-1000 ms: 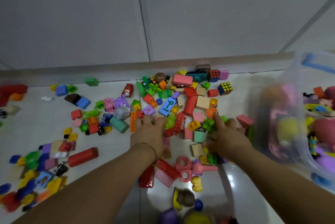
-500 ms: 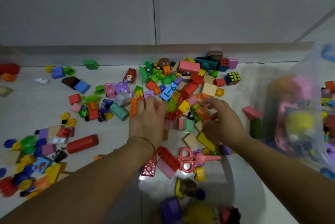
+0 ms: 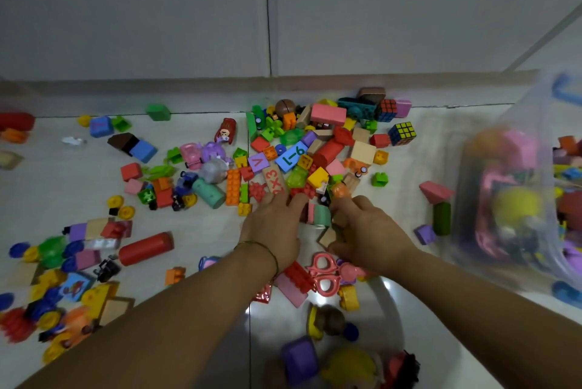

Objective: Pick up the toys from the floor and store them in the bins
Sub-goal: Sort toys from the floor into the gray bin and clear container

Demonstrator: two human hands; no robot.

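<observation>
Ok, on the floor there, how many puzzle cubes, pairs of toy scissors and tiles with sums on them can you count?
Puzzle cubes: 2, the yellow-faced one and the one behind it
Toy scissors: 1, pink
Sum tiles: 2, the blue 9-1 and the wooden 2x3
Total: 5

The pale tiled floor point(image 3: 47, 193) carries a dense heap of coloured blocks point(image 3: 327, 113) by the wall. A puzzle cube point(image 3: 403, 133) lies just beside the heap, a red cylinder point(image 3: 145, 248) further left, pink scissors point(image 3: 324, 273) nearer, and a clear bin point(image 3: 504, 262) at the right.
</observation>
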